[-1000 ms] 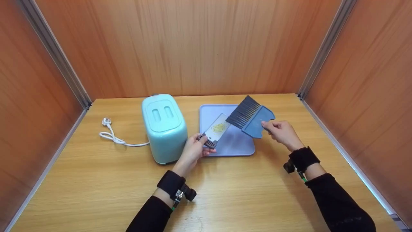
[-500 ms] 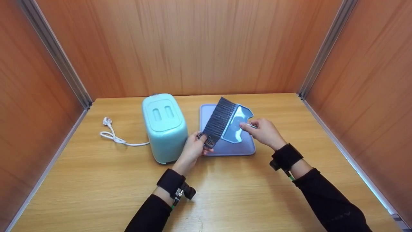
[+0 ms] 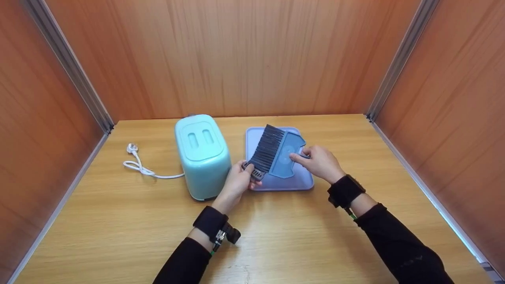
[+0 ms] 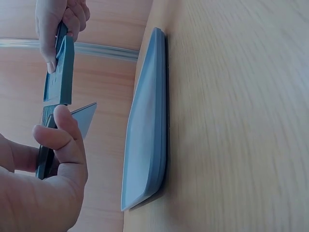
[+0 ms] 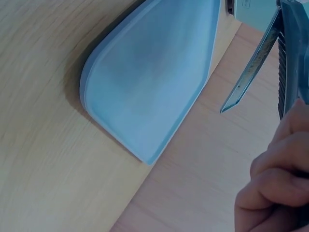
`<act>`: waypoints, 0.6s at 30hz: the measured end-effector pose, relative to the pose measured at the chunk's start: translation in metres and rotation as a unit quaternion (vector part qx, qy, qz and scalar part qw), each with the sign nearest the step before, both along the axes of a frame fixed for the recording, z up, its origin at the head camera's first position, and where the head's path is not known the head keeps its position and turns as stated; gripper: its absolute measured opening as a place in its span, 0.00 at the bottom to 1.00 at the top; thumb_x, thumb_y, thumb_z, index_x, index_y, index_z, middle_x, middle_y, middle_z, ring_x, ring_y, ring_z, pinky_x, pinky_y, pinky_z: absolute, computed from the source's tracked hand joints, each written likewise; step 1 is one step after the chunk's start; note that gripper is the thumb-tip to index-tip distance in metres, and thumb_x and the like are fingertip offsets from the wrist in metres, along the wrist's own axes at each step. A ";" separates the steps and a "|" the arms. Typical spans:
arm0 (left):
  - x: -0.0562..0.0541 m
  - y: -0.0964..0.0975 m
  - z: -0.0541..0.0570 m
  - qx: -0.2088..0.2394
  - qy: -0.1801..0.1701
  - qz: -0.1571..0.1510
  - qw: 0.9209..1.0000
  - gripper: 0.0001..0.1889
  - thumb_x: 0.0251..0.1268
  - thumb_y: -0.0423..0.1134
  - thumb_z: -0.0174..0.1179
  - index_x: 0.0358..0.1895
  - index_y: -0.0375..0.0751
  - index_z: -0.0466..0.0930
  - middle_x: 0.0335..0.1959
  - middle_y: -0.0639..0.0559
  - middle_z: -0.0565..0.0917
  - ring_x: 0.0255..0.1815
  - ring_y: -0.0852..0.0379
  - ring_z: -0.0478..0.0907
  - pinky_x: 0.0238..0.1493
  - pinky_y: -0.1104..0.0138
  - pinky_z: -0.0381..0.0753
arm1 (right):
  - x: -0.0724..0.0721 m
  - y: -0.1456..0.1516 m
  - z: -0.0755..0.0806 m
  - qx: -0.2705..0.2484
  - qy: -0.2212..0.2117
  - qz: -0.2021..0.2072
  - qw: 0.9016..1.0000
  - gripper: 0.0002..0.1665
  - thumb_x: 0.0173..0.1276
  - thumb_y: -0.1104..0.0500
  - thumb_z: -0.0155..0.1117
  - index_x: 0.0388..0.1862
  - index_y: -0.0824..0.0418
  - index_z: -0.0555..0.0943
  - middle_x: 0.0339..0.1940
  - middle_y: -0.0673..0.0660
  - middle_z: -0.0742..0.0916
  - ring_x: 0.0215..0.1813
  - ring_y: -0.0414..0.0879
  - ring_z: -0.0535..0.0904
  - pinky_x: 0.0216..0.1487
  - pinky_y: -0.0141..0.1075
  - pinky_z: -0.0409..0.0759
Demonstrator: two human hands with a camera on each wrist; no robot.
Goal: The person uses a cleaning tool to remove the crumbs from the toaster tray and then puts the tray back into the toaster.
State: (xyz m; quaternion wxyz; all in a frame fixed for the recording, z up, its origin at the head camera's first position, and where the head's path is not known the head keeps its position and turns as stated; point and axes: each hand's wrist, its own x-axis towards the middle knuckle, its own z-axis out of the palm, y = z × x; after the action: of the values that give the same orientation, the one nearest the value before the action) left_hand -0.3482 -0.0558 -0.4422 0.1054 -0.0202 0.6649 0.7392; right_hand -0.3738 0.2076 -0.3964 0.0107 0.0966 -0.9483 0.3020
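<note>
My left hand (image 3: 235, 182) pinches the grey slotted end of a toaster crumb tray (image 3: 257, 174), thumb on top. The rest of the crumb tray is hidden under bristles in the head view; the right wrist view catches its flat plate (image 5: 248, 72), tilted and dotted with crumbs. A wide blue brush (image 3: 287, 155) is in my right hand (image 3: 323, 162), thumb pressed flat on its face. Its dark bristles lie over the crumb tray, their lower corner at the slotted end. Both stand above a pale blue serving tray (image 4: 145, 130) on the table.
A mint-green toaster (image 3: 203, 157) stands upright just left of my left hand. Its white cord and plug (image 3: 136, 163) trail on the table (image 3: 276, 236) to the left. Wood-look panels (image 3: 252, 59) enclose the back and both sides.
My right hand has brought the brush left and slightly down, so the bristles now cover the crumb tray's plate and its yellow crumbs. The left hand has kept its place.
</note>
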 end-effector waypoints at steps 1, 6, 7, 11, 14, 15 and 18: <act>0.000 0.000 0.000 -0.001 0.001 0.000 1.000 0.12 0.89 0.35 0.44 0.60 0.33 0.72 0.37 0.45 0.85 0.25 0.60 0.82 0.26 0.72 0.78 | -0.001 0.000 0.000 0.003 0.000 -0.002 1.000 0.33 0.77 0.35 0.65 0.20 0.52 0.67 0.22 0.48 0.67 0.29 0.46 0.71 0.34 0.37 0.64; -0.001 0.000 0.000 -0.012 0.006 0.002 1.000 0.12 0.89 0.35 0.44 0.60 0.32 0.72 0.33 0.46 0.84 0.24 0.60 0.82 0.25 0.72 0.78 | -0.002 0.001 0.000 0.009 -0.007 -0.007 1.000 0.33 0.77 0.34 0.65 0.21 0.52 0.68 0.23 0.49 0.66 0.30 0.47 0.71 0.35 0.37 0.65; -0.001 0.001 0.000 -0.016 0.007 0.004 1.000 0.12 0.89 0.35 0.44 0.60 0.32 0.72 0.33 0.47 0.84 0.24 0.60 0.82 0.25 0.72 0.78 | -0.002 0.001 0.000 0.009 -0.007 -0.007 1.000 0.33 0.77 0.34 0.65 0.21 0.52 0.68 0.23 0.49 0.66 0.30 0.47 0.71 0.35 0.37 0.65; -0.001 0.001 -0.002 -0.030 0.011 0.009 0.999 0.12 0.89 0.36 0.45 0.60 0.32 0.72 0.33 0.47 0.84 0.23 0.61 0.82 0.25 0.72 0.78 | -0.002 0.005 0.000 0.012 -0.001 -0.006 1.000 0.33 0.78 0.35 0.65 0.21 0.52 0.67 0.22 0.49 0.65 0.29 0.47 0.69 0.35 0.37 0.63; -0.002 0.001 -0.002 -0.038 0.010 0.011 0.999 0.11 0.89 0.36 0.46 0.60 0.32 0.73 0.34 0.46 0.84 0.23 0.61 0.82 0.25 0.72 0.78 | -0.004 0.009 -0.002 0.018 0.007 -0.007 1.000 0.33 0.78 0.35 0.65 0.21 0.52 0.65 0.22 0.48 0.64 0.28 0.46 0.66 0.34 0.37 0.61; -0.002 0.001 -0.002 -0.041 0.009 0.012 0.999 0.11 0.89 0.36 0.46 0.60 0.33 0.73 0.34 0.46 0.84 0.23 0.61 0.82 0.26 0.72 0.78 | -0.004 0.010 -0.002 0.020 0.009 -0.008 1.000 0.34 0.78 0.35 0.64 0.21 0.52 0.64 0.22 0.48 0.63 0.27 0.45 0.65 0.34 0.37 0.60; -0.002 0.001 -0.001 -0.051 0.007 0.012 0.999 0.11 0.89 0.36 0.46 0.58 0.33 0.74 0.34 0.46 0.84 0.23 0.61 0.82 0.26 0.71 0.79 | -0.006 0.013 -0.004 0.029 0.015 -0.013 0.999 0.34 0.78 0.35 0.64 0.20 0.51 0.63 0.21 0.47 0.62 0.27 0.44 0.63 0.33 0.37 0.58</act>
State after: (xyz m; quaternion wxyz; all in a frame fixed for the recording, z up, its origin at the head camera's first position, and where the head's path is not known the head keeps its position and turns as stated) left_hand -0.3498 -0.0547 -0.4437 0.0902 -0.0283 0.7022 0.7057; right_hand -0.3796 0.2208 -0.4003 0.0258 0.0890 -0.9576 0.2729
